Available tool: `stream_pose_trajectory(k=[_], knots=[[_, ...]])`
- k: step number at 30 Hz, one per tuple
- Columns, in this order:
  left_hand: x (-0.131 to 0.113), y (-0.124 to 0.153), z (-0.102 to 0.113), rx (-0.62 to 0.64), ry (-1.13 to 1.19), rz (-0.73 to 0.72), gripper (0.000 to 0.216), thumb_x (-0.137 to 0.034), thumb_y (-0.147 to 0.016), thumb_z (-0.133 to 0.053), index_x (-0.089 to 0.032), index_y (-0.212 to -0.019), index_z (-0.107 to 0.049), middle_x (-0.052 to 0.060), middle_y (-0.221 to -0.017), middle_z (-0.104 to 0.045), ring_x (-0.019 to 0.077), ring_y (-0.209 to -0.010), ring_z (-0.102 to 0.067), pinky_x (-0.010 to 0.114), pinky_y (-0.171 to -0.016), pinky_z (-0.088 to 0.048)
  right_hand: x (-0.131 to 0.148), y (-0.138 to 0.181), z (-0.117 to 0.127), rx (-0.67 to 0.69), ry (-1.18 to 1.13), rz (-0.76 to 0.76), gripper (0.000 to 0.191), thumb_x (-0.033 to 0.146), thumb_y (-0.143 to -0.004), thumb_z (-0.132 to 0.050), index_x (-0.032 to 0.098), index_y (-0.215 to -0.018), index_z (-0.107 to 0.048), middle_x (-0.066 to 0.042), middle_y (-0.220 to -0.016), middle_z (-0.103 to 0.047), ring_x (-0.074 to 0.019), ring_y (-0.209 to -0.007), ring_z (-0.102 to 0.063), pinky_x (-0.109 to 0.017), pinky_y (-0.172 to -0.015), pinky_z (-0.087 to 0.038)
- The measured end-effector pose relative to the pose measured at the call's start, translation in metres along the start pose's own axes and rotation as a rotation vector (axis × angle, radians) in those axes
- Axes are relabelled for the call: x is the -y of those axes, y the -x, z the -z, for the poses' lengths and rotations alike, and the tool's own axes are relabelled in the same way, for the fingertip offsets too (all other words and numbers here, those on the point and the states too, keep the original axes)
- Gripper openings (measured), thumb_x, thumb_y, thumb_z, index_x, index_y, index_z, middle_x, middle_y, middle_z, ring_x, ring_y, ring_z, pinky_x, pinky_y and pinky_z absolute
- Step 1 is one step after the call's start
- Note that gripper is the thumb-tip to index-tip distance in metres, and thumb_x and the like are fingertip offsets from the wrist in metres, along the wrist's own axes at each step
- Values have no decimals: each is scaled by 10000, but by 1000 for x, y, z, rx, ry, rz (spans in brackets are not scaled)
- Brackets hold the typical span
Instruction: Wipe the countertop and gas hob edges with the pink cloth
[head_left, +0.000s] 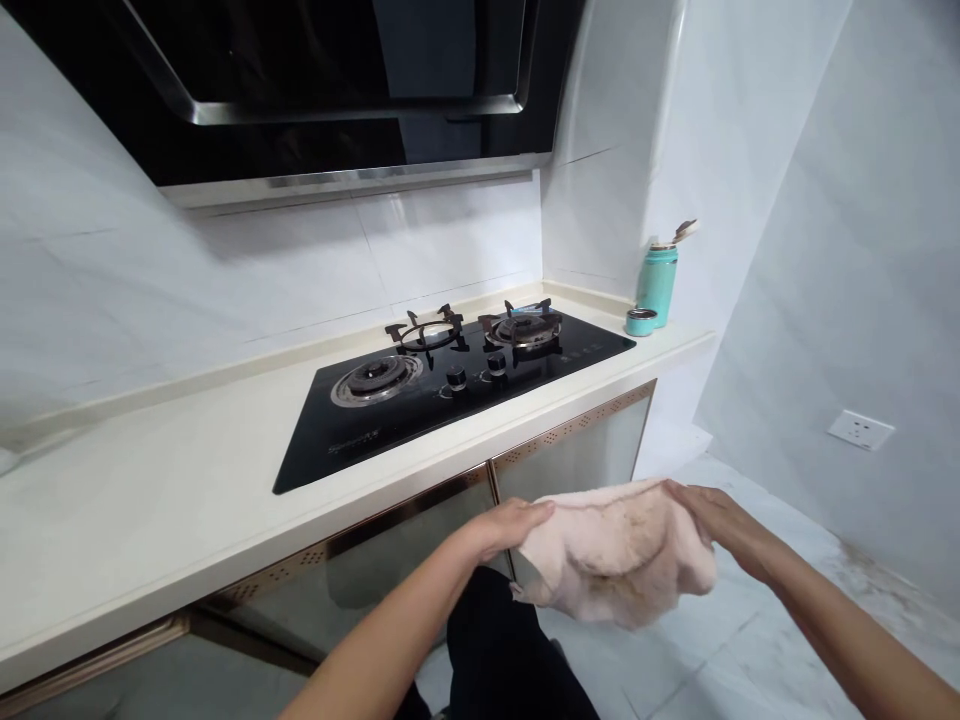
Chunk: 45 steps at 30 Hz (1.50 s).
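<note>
A pale pink cleaning cloth with brownish stains hangs between my two hands, in front of the counter's edge. My left hand pinches its left top corner, thumb on the near side. At the opposite corner, my right hand is closed on the cloth, its fingertips partly hidden. Beyond them lies a black glass gas stove. One pan support is off the left burner and rests between the burners; the right burner carries its own support.
A black range hood overhangs the stove. At the counter's right end stand a turquoise flask with its lid flipped up and a small turquoise cup. Cabinet doors sit below the counter. A wall socket is at right.
</note>
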<state>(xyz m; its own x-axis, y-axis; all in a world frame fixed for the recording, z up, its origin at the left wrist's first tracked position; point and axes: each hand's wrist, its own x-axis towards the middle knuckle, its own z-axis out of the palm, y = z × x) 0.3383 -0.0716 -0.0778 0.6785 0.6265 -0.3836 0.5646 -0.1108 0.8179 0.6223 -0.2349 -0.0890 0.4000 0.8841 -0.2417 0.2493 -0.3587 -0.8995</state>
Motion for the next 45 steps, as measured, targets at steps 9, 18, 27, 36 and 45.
stream_pose_trajectory(k=[9,18,27,36,45], knots=[[-61,11,-61,59,-133,-456,756,-492,-601,-859,-194,-1255,-624,93,-1247,-563,282,-1157,-524,378,-984,-463,73,49,-45,206,100,450,556,686,-996,-320,241,-1019,-653,-61,-1025,-645,-238,-993,-590,-385,-992,-484],[-81,28,-53,-20,134,-420,526,-207,-698,-634,-192,-1224,-625,60,-1102,-654,234,-951,-589,324,-823,-483,36,35,-14,-46,30,443,514,683,-881,-611,319,-1244,-612,-82,-1317,-574,-295,-1221,-538,-460,-1070,-442],[-74,31,-7,-108,250,-436,225,-221,-718,-605,-182,-938,-579,-24,-835,-564,130,-761,-493,225,-649,-374,22,7,-41,187,-327,288,610,661,-826,-704,164,-1180,-700,-106,-1067,-736,-314,-1024,-658,-421,-889,-533],[-47,43,23,-187,100,-457,202,-279,-868,-571,-163,-1006,-662,19,-943,-665,163,-867,-564,243,-762,-418,75,33,-40,117,-194,428,538,608,-881,-670,241,-1274,-654,-63,-1172,-708,-279,-1042,-669,-357,-855,-565],[-43,48,22,-190,641,-343,459,-447,-754,-758,-157,-1090,-646,38,-942,-683,156,-836,-613,249,-765,-454,102,38,-55,129,-326,409,621,631,-887,-653,247,-1370,-581,-80,-1214,-709,-293,-1049,-683,-393,-858,-583]])
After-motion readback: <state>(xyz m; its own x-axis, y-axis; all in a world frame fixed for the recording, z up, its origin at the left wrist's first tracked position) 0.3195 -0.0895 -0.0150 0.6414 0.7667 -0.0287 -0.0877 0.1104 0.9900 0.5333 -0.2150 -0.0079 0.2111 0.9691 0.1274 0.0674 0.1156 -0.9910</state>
